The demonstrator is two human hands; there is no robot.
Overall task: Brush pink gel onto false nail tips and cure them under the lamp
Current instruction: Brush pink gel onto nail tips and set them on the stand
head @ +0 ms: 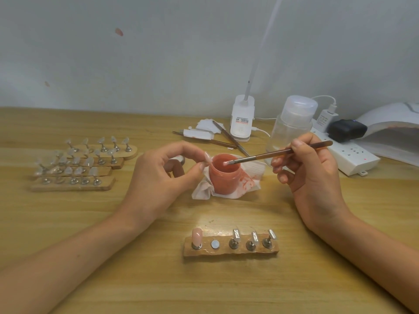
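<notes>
Holding a false nail tip (207,157) just beside the open jar of pink gel (223,177), my left hand (158,175) hid most of the tip's holder behind its curled fingers. Only the pale tip showed, pinched between thumb and forefinger. The curing lamp (394,125) was cut off at the frame's right edge. Whether the bristles touched the gel could not be made out. My right hand (310,173) gripped the brush (281,152) pen-fashion, fingers curled round the handle, its loaded end over the jar's mouth. The jar stood on a stained tissue (203,190). One pink-coated tip (196,235) stood on the near wooden stand (231,251).
</notes>
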